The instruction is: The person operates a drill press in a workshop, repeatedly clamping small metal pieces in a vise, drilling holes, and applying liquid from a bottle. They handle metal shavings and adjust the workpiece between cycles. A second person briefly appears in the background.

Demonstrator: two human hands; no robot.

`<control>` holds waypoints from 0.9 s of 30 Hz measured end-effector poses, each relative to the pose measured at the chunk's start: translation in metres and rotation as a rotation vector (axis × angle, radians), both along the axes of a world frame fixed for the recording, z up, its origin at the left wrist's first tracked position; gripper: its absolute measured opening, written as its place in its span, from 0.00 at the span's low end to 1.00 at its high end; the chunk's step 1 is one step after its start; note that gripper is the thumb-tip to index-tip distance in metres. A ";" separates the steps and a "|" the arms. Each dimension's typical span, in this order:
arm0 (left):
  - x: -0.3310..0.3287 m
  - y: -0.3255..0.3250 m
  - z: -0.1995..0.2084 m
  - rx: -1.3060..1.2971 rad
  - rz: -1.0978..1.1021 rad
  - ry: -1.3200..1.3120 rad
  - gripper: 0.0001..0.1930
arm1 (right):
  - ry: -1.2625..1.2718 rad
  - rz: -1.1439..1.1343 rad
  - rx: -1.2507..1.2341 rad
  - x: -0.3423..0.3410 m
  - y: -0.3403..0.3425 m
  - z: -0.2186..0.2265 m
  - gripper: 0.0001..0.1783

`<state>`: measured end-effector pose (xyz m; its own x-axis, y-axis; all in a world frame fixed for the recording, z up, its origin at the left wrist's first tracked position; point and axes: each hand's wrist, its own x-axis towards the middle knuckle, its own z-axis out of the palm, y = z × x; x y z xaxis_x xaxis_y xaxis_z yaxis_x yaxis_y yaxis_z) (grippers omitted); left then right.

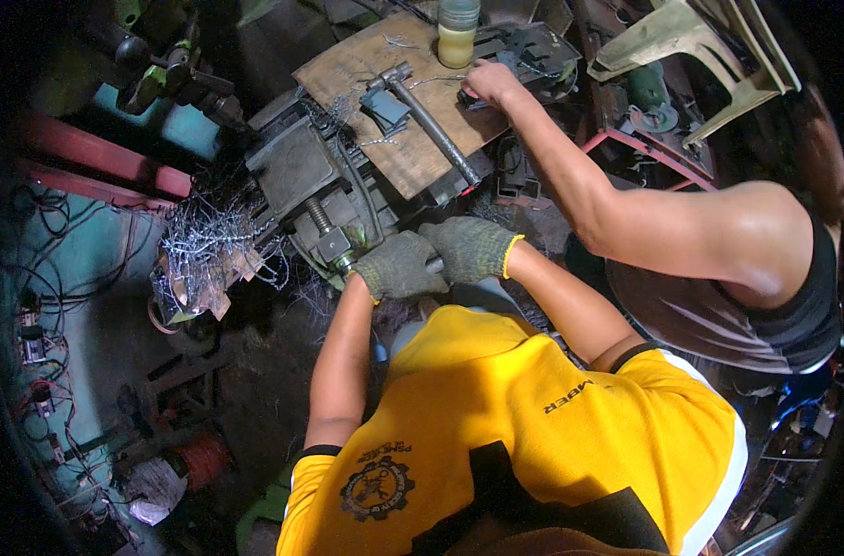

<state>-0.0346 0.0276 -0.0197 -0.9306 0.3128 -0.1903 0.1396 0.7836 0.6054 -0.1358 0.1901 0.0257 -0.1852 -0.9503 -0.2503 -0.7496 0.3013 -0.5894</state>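
My left hand (402, 267), in a grey-green knitted glove, is closed beside the end of a machine's screw and square metal block (334, 245). Against it sits my right hand (473, 248), in a matching glove with a yellow cuff, its fingers curled. A small grey rounded piece (434, 265) shows between the two gloves; its kind is hidden. Past my hands is a wooden board (427, 171) on the machine. A hammer-like metal tool (433, 130) with a long handle lies on it, beside dark blue-grey folded sheets (385, 111).
A co-worker's hand (489, 85) rests at the board's right side over a small dark object. Behind it stands a jar of yellowish liquid (456, 37). Curly metal shavings (214, 246) heap at left near a red beam (107, 157). A pale plastic chair (691, 56) is far right.
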 end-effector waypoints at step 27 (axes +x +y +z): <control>0.001 -0.004 -0.006 -0.009 0.056 -0.216 0.39 | -0.109 0.071 -0.006 -0.004 0.000 0.009 0.29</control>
